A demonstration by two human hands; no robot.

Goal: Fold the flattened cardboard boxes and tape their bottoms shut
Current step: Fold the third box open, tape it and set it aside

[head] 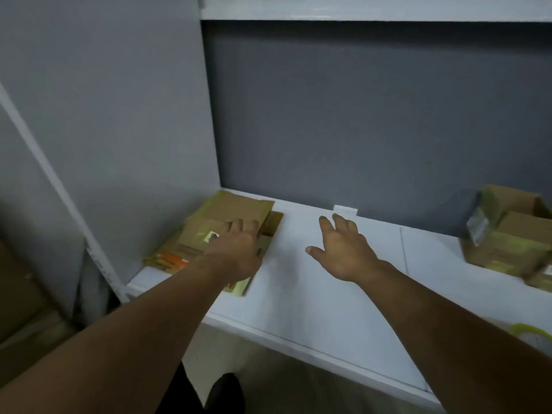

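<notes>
2 hands reach over the white tabletop [328, 309]. The left hand [239, 249] lays straight fingers on the stack of flattened brown cardboard boxes [239, 206] at its left end. The right hand [343, 252], fingers spread, holds nothing.

1. Bare white bench [313, 294] runs between the flattened cardboard stack [239, 209] at left and a folded box [507, 234] at right.
2. A grey back panel [358, 115] closes the rear.
3. A side wall [119, 115] hems the stack's left; a shelf [358, 8] caps the space overhead.

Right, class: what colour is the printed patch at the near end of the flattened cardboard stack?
Orange: the printed patch shows best in the head view.
</notes>
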